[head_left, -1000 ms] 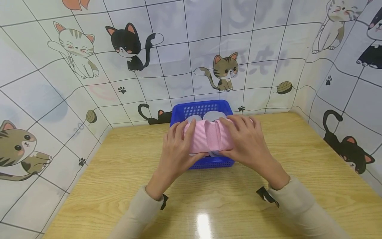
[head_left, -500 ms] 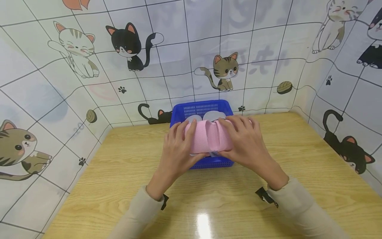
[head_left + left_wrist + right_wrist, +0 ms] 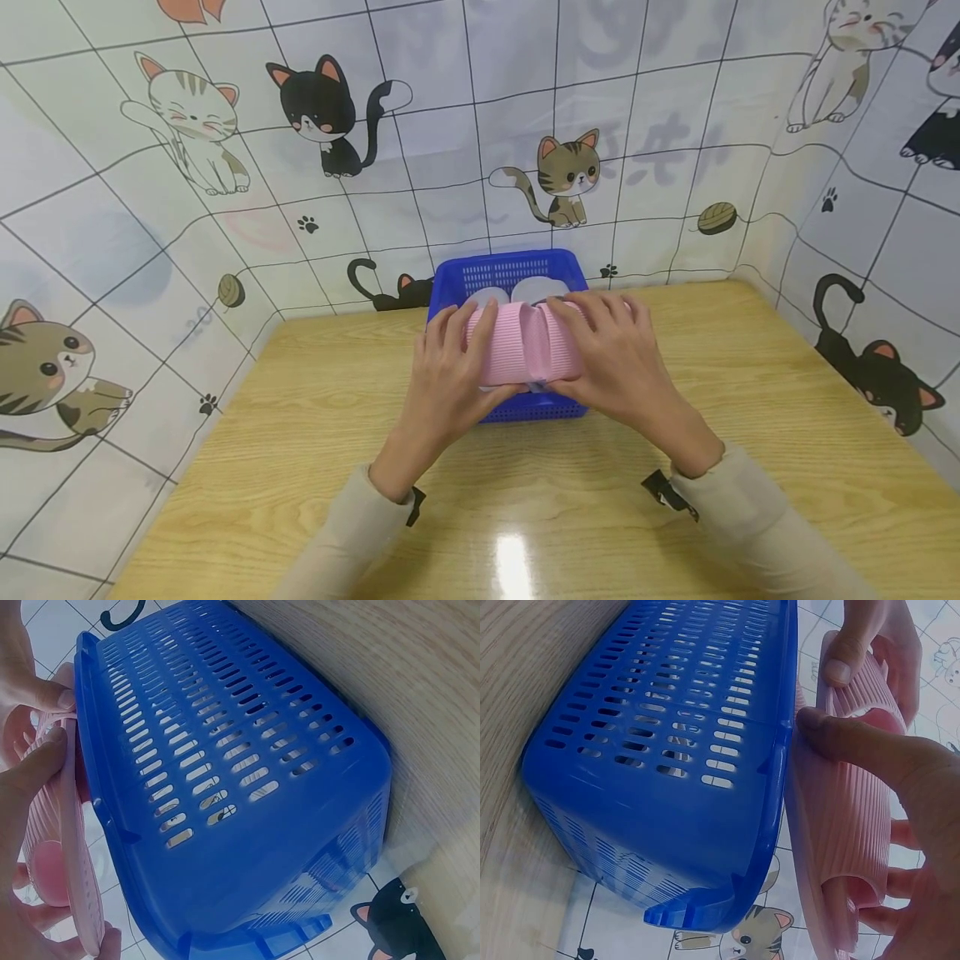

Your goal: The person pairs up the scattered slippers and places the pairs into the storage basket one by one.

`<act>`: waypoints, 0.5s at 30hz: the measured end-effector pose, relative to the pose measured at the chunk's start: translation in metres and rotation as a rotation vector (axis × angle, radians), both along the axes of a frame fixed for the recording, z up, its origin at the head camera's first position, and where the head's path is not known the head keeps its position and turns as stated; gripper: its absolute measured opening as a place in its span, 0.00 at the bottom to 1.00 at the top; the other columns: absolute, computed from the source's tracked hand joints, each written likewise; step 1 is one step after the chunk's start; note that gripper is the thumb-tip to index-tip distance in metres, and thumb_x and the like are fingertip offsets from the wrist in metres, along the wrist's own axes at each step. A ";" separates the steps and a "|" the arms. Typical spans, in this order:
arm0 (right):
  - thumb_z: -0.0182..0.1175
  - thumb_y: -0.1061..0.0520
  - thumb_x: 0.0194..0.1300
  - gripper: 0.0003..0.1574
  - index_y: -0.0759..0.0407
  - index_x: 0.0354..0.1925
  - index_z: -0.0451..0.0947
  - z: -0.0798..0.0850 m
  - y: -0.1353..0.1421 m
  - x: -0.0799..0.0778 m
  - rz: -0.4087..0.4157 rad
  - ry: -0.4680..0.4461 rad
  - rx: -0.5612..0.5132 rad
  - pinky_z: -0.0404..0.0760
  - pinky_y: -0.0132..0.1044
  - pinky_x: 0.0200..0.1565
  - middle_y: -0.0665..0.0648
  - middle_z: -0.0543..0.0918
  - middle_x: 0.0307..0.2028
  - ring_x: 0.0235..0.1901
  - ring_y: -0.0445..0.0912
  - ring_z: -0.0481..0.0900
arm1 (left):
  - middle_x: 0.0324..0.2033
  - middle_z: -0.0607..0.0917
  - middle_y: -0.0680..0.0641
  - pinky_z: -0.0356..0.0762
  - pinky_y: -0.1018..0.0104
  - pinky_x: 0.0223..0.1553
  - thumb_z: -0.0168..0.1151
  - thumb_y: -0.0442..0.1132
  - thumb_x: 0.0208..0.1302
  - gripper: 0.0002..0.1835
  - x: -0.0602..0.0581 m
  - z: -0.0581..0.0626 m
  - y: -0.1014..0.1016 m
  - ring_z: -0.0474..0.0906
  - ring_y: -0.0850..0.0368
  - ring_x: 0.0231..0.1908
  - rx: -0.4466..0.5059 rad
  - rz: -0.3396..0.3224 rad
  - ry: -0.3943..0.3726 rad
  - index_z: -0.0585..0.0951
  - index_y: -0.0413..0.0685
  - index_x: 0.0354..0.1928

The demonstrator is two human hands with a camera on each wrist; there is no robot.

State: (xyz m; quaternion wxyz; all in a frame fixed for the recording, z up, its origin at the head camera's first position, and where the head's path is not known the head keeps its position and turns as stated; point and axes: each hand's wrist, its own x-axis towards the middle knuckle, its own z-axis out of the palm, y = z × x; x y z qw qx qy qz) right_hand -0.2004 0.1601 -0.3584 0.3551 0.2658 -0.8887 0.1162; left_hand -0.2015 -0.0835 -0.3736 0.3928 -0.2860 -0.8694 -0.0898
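Two pink slippers with ribbed straps are held side by side over the front of a blue plastic basket (image 3: 247, 870). My left hand (image 3: 444, 358) grips the left slipper (image 3: 501, 346), fingers over the strap and thumb below. The right slipper (image 3: 847, 817) is gripped by my right hand (image 3: 618, 354) in the same way, with that thumb along the sole edge in the right wrist view. Both thumbs lie close to the basket's rim. Inside the basket, pale grey rounded things (image 3: 540, 289) show behind the slippers; the rest of them is hidden.
The basket stands on a wood-grain table (image 3: 322, 400), near the back wall covering (image 3: 465, 192) printed with cats and grid lines. Similar printed walls rise on the left and right. Light glares off the table's front.
The right hand and its slipper have shifted slightly left, toward the other slipper. The view has moved a little. Both hands keep their grip.
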 end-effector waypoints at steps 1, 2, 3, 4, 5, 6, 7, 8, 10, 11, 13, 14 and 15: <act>0.87 0.34 0.28 0.67 0.56 0.65 0.74 0.000 0.000 0.000 0.001 -0.001 -0.001 0.69 0.67 0.61 0.63 0.80 0.59 0.60 0.64 0.74 | 0.66 0.76 0.37 0.81 0.40 0.51 0.80 0.71 0.40 0.63 0.000 0.000 0.000 0.72 0.34 0.64 0.000 0.000 -0.002 0.65 0.49 0.76; 0.87 0.34 0.28 0.67 0.56 0.65 0.74 0.000 0.000 0.000 0.000 -0.002 -0.001 0.68 0.67 0.61 0.63 0.80 0.59 0.60 0.64 0.74 | 0.66 0.75 0.37 0.81 0.40 0.51 0.80 0.71 0.41 0.63 0.000 0.000 0.000 0.72 0.34 0.64 -0.002 0.002 -0.006 0.65 0.49 0.76; 0.87 0.34 0.28 0.67 0.56 0.65 0.74 0.000 0.000 0.000 0.001 -0.003 -0.002 0.68 0.67 0.62 0.63 0.80 0.59 0.60 0.63 0.74 | 0.67 0.75 0.37 0.81 0.40 0.51 0.79 0.71 0.42 0.62 0.001 0.000 0.000 0.72 0.34 0.65 -0.004 0.004 -0.011 0.65 0.49 0.76; 0.87 0.34 0.28 0.67 0.56 0.65 0.74 0.000 0.000 0.000 0.001 -0.003 -0.002 0.68 0.67 0.62 0.63 0.80 0.59 0.60 0.64 0.74 | 0.67 0.75 0.37 0.81 0.40 0.52 0.79 0.71 0.42 0.62 0.001 0.000 0.000 0.71 0.34 0.65 -0.007 0.007 -0.017 0.65 0.49 0.76; 0.87 0.34 0.28 0.67 0.56 0.65 0.74 0.000 0.000 0.000 0.002 -0.004 -0.002 0.68 0.67 0.62 0.63 0.80 0.59 0.60 0.64 0.74 | 0.67 0.74 0.38 0.80 0.40 0.52 0.78 0.72 0.43 0.62 0.001 0.000 0.000 0.71 0.35 0.65 -0.010 0.009 -0.022 0.64 0.49 0.76; 0.87 0.35 0.28 0.67 0.56 0.65 0.74 -0.001 0.000 0.000 0.002 -0.005 -0.002 0.68 0.67 0.62 0.63 0.80 0.59 0.60 0.64 0.74 | 0.68 0.74 0.38 0.80 0.41 0.52 0.78 0.72 0.44 0.61 0.001 0.000 0.000 0.71 0.35 0.65 -0.013 0.012 -0.026 0.64 0.49 0.76; 0.88 0.35 0.28 0.67 0.56 0.65 0.74 -0.001 0.000 0.000 0.002 -0.005 -0.002 0.68 0.67 0.62 0.63 0.80 0.60 0.60 0.64 0.74 | 0.68 0.74 0.38 0.80 0.41 0.52 0.77 0.72 0.44 0.61 0.001 0.000 0.000 0.71 0.35 0.65 -0.015 0.013 -0.027 0.64 0.49 0.76; 0.88 0.35 0.28 0.67 0.56 0.66 0.74 -0.001 0.000 0.001 0.002 -0.007 -0.003 0.68 0.67 0.62 0.63 0.80 0.60 0.60 0.64 0.74 | 0.68 0.74 0.38 0.80 0.41 0.52 0.77 0.73 0.45 0.61 0.001 0.000 0.000 0.71 0.35 0.65 -0.018 0.016 -0.030 0.64 0.49 0.77; 0.88 0.34 0.28 0.68 0.56 0.66 0.74 0.000 0.000 0.001 0.004 -0.005 0.000 0.68 0.67 0.62 0.63 0.80 0.60 0.60 0.64 0.74 | 0.68 0.74 0.38 0.80 0.42 0.52 0.76 0.73 0.45 0.61 0.002 0.001 -0.001 0.71 0.35 0.66 -0.022 0.019 -0.033 0.64 0.50 0.77; 0.88 0.34 0.28 0.68 0.56 0.66 0.74 0.000 -0.001 0.001 0.005 -0.006 0.001 0.68 0.67 0.62 0.63 0.80 0.60 0.60 0.63 0.74 | 0.68 0.74 0.38 0.80 0.42 0.52 0.76 0.73 0.46 0.61 0.002 0.001 -0.001 0.71 0.35 0.66 -0.022 0.019 -0.033 0.64 0.50 0.77; 0.87 0.33 0.28 0.68 0.57 0.66 0.74 0.000 -0.001 0.002 0.008 -0.004 0.004 0.68 0.67 0.62 0.63 0.80 0.60 0.59 0.63 0.74 | 0.68 0.74 0.38 0.80 0.42 0.52 0.76 0.73 0.46 0.61 0.001 0.001 -0.001 0.71 0.36 0.66 -0.022 0.017 -0.036 0.64 0.50 0.77; 0.87 0.33 0.29 0.68 0.57 0.67 0.74 0.000 -0.001 0.002 0.010 -0.004 0.006 0.68 0.66 0.62 0.63 0.80 0.60 0.59 0.63 0.74 | 0.68 0.74 0.38 0.80 0.42 0.52 0.75 0.73 0.46 0.61 0.002 0.001 -0.001 0.71 0.36 0.66 -0.023 0.017 -0.038 0.64 0.50 0.77; 0.87 0.33 0.29 0.69 0.57 0.67 0.74 0.000 -0.001 0.002 0.011 -0.004 0.008 0.68 0.66 0.62 0.63 0.80 0.60 0.59 0.63 0.74 | 0.68 0.74 0.38 0.81 0.42 0.52 0.75 0.73 0.46 0.61 0.001 0.001 0.000 0.71 0.36 0.66 -0.023 0.015 -0.039 0.63 0.50 0.77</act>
